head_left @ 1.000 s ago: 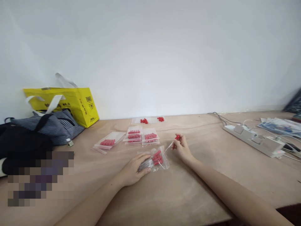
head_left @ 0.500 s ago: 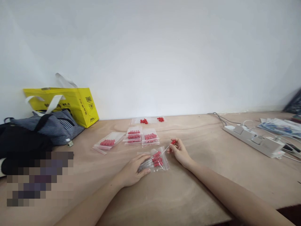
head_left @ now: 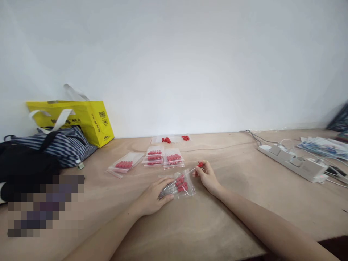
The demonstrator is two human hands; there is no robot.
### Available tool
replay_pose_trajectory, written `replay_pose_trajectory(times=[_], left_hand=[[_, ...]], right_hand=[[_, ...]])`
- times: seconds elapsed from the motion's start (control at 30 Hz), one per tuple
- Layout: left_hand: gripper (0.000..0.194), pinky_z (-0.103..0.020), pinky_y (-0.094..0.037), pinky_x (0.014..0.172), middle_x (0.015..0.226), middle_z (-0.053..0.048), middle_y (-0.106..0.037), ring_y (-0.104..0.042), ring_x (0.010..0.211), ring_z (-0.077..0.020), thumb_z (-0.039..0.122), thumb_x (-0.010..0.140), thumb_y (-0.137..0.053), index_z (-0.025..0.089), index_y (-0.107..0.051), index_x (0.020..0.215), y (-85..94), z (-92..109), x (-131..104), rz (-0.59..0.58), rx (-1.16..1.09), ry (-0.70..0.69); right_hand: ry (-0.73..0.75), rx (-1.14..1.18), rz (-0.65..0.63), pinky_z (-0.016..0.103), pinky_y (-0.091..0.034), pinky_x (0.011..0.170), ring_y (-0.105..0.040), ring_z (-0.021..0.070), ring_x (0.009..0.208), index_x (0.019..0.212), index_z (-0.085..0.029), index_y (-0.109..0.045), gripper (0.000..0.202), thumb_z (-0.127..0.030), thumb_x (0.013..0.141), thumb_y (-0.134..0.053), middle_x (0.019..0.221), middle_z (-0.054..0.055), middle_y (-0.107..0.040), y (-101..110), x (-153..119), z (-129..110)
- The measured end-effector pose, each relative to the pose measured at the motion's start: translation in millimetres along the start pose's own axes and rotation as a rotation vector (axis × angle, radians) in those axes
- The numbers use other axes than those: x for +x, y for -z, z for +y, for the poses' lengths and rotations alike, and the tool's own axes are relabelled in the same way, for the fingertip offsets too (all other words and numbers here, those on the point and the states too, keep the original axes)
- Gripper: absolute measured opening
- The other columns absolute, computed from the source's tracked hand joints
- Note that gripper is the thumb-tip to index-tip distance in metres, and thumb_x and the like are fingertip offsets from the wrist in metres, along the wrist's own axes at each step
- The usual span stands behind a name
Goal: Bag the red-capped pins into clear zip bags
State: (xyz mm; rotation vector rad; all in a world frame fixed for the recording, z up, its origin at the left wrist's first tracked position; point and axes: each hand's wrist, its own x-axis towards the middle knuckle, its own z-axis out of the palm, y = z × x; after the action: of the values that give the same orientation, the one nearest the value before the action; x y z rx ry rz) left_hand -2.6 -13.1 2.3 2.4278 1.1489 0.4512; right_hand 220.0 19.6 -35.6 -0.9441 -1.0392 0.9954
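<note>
My left hand [head_left: 155,195] is closed on the left end of a clear zip bag [head_left: 191,186] lying on the table. Inside the bag are several red-handled tools [head_left: 181,186] with thin metal shafts. Just right of the bag, my right hand [head_left: 206,175] pinches the red handle [head_left: 200,165] of one such tool. Its shaft slants down and left to the bag's mouth. Behind my hands lie bags with red handles: one on the left [head_left: 124,164], a stack in the middle [head_left: 154,158] and another beside it [head_left: 174,158].
Two clusters of red pieces [head_left: 166,140] lie near the wall. A yellow bag [head_left: 99,123], a striped bag [head_left: 67,148] and a black bag [head_left: 24,159] stand at left. At right are a power strip [head_left: 292,163] with cables and some plastic packets [head_left: 324,146].
The tool in my right hand has shifted slightly, and its shaft lies a little flatter at the bag's mouth. My left hand has barely moved.
</note>
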Motion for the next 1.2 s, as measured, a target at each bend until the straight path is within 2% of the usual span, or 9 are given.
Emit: replay_pose_trajectory(times=[0.17,0.33,0.47,0.63,0.73,0.83,1.0,1.1,1.2], left_hand=[[0.046,-0.039,-0.029,0.100,0.132,-0.006,-0.041,-0.036,0.120,-0.0224,0.032,0.080,-0.051,0.022,-0.041,0.123,0.4,1,0,-0.005,0.005,0.030],[0.044,-0.041,-0.028,0.101,0.130,-0.005,-0.043,-0.036,0.120,-0.0221,0.033,0.080,-0.051,0.024,-0.042,0.122,1.0,2,0,0.001,0.030,-0.014],[0.045,-0.042,-0.026,0.101,0.130,-0.005,-0.043,-0.036,0.120,-0.0221,0.033,0.080,-0.051,0.023,-0.042,0.122,1.7,3,1,0.007,0.040,-0.025],[0.045,-0.041,-0.028,0.101,0.129,-0.005,-0.043,-0.038,0.118,-0.0225,0.033,0.079,-0.052,0.022,-0.043,0.122,0.9,2,1,0.022,0.037,-0.027],[0.044,-0.041,-0.028,0.101,0.129,-0.005,-0.043,-0.038,0.118,-0.0222,0.033,0.080,-0.051,0.023,-0.042,0.122,0.4,1,1,0.023,0.039,-0.037],[0.044,-0.042,-0.027,0.101,0.130,-0.005,-0.043,-0.038,0.119,-0.0224,0.032,0.080,-0.051,0.023,-0.042,0.122,-0.1,1,1,0.018,0.038,-0.030],[0.045,-0.042,-0.027,0.101,0.130,-0.006,-0.042,-0.038,0.118,-0.0226,0.032,0.080,-0.051,0.023,-0.041,0.123,-1.3,-1,1,0.020,0.032,-0.031],[0.044,-0.042,-0.028,0.101,0.129,-0.005,-0.043,-0.039,0.117,-0.0224,0.031,0.080,-0.051,0.024,-0.041,0.122,-1.2,-1,1,0.021,0.022,-0.050],[0.044,-0.042,-0.027,0.101,0.129,-0.006,-0.043,-0.039,0.117,-0.0226,0.030,0.080,-0.051,0.023,-0.041,0.122,-0.8,0,2,0.015,0.021,-0.043]], right_hand=[[0.056,-0.063,0.010,0.024,-0.039,0.047,-0.046,0.0075,0.046,0.085,-0.022,-0.037,0.027,-0.032,0.066,-0.052,0.065,-0.007,-0.041,3,3,3],[0.122,-0.113,0.017,0.023,-0.038,0.047,-0.043,0.0069,0.048,0.087,-0.022,-0.037,0.024,-0.030,0.068,-0.050,0.070,-0.006,-0.040,5,6,4],[0.090,-0.104,-0.088,0.023,-0.039,0.049,-0.045,0.0072,0.050,0.085,-0.022,-0.036,0.023,-0.031,0.069,-0.050,0.071,-0.005,-0.040,3,3,5],[0.103,-0.189,-0.294,0.023,-0.039,0.054,-0.046,0.0092,0.057,0.081,-0.021,-0.041,0.018,-0.030,0.071,-0.052,0.069,-0.003,-0.045,-1,-6,4],[0.093,-0.278,-0.278,0.024,-0.039,0.056,-0.047,0.0099,0.058,0.081,-0.020,-0.042,0.019,-0.029,0.070,-0.055,0.068,-0.003,-0.049,-1,-7,3],[0.018,-0.308,-0.251,0.023,-0.039,0.052,-0.048,0.0096,0.053,0.080,-0.020,-0.043,0.024,-0.033,0.068,-0.059,0.064,-0.004,-0.052,0,-6,4],[-0.026,-0.382,-0.413,0.027,-0.045,0.055,-0.057,0.0151,0.060,0.073,-0.016,-0.056,0.027,-0.042,0.067,-0.061,0.066,0.002,-0.062,0,-7,1],[0.008,-0.404,-0.511,0.033,-0.048,0.068,-0.061,0.0193,0.074,0.078,-0.017,-0.063,0.032,-0.046,0.075,-0.051,0.075,0.004,-0.066,0,-9,-4],[0.028,-0.387,-0.529,0.032,-0.047,0.072,-0.060,0.0188,0.080,0.085,-0.017,-0.062,0.030,-0.043,0.077,-0.050,0.081,0.004,-0.066,0,-10,-6]])
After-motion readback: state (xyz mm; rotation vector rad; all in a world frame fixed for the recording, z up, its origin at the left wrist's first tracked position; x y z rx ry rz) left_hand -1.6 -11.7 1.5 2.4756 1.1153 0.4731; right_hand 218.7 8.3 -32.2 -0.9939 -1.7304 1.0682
